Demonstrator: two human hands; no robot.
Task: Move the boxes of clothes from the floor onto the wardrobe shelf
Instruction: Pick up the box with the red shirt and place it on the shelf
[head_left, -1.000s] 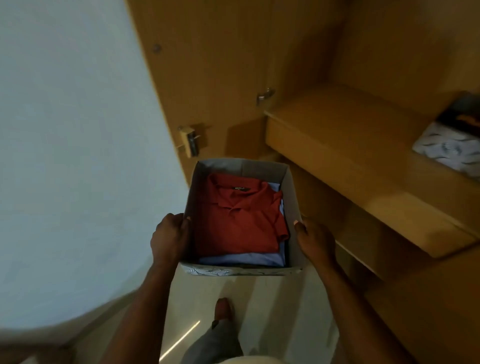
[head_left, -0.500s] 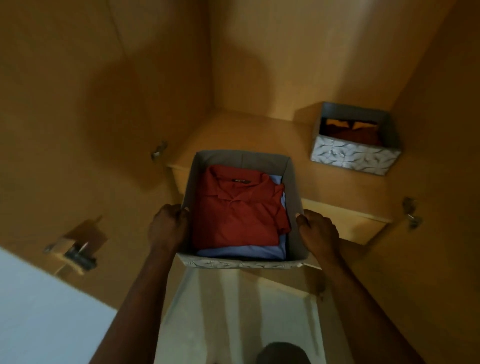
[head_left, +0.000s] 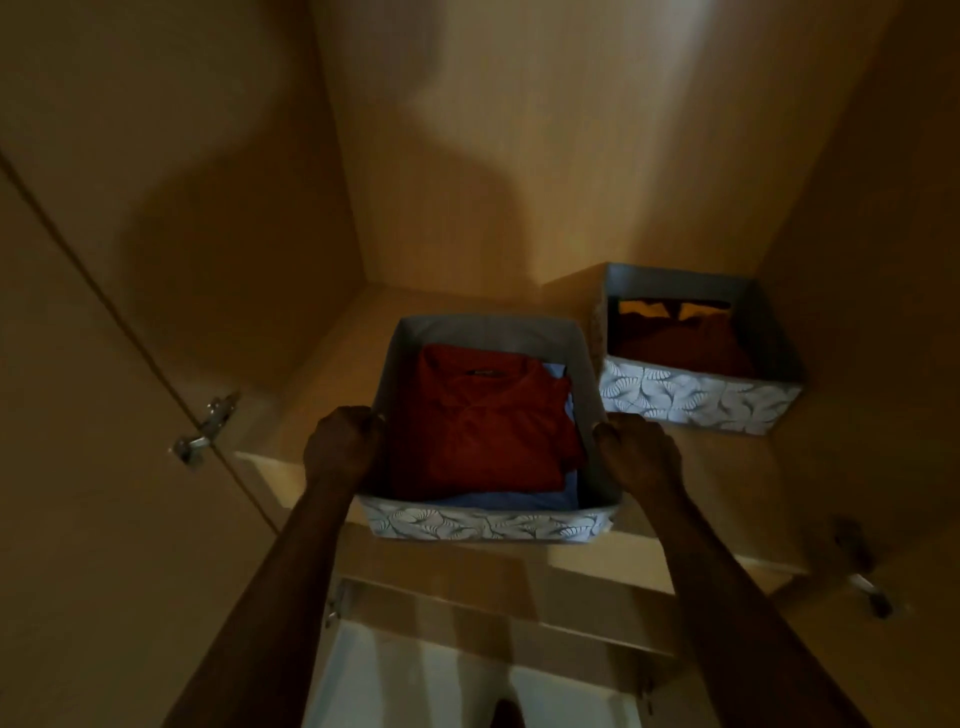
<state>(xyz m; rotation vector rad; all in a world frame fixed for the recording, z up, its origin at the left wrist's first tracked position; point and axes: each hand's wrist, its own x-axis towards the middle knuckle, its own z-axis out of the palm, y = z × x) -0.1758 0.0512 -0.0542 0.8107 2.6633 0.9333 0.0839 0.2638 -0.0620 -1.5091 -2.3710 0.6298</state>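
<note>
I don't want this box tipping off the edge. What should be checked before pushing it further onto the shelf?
1. Grip: left hand and right hand each clamp a side wall of the leaf-patterned fabric box with the folded red shirt: ok.
2. Box level: rim looks even: ok.
3. Support: its front overhangs the wooden wardrobe shelf edge: not ok yet.
4. Path behind: bare shelf up to the back wall: ok.
5. Side clearance: the second patterned box holding dark clothes sits close on the right; whether they touch: cannot tell.
6. Clothes: below the rim: ok.
</note>
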